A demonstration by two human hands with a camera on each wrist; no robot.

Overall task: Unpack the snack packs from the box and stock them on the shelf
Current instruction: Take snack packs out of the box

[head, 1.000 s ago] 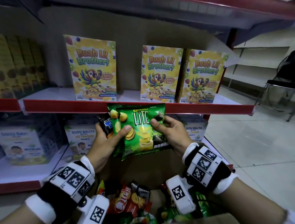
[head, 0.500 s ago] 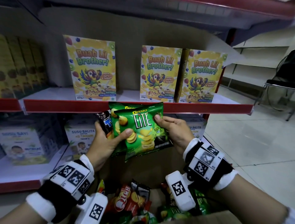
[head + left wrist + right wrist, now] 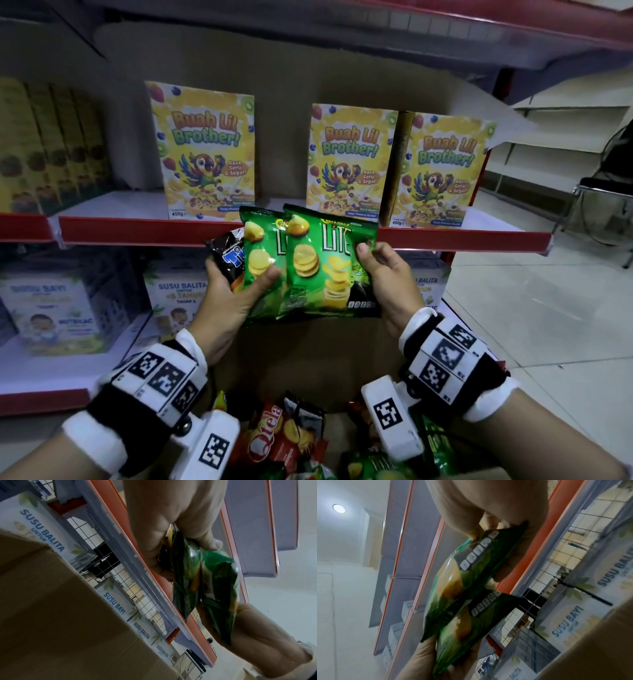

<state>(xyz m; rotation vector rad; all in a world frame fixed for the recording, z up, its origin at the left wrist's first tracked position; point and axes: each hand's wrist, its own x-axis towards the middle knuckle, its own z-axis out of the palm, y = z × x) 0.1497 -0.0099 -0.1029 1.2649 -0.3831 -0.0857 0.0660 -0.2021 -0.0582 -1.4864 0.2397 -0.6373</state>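
Note:
Two green Lite chip packs are held up in front of the red shelf edge (image 3: pixel 308 236). My right hand (image 3: pixel 383 274) pinches the front green pack (image 3: pixel 329 270) by its right side, also seen as the upper pack (image 3: pixel 471 563) in the right wrist view. My left hand (image 3: pixel 233 291) grips the second green pack (image 3: pixel 260 267) with its thumb on the front, together with a black snack pack (image 3: pixel 227 257) behind it. In the left wrist view the green packs (image 3: pixel 205 582) hang below the left thumb. The open cardboard box (image 3: pixel 308 353) below holds several more packs, among them a red Qtela pack (image 3: pixel 274 442).
Three yellow cereal boxes (image 3: pixel 205 150) stand on the upper shelf, with a gap between the first and second (image 3: pixel 346 161). White milk boxes (image 3: pixel 54 308) fill the lower shelf. A chair (image 3: pixel 603 192) stands at the far right on the tiled floor.
Both hands have risen toward the upper shelf. The single green pack seen before has been fanned apart into two, the right hand drawing the front pack to the right.

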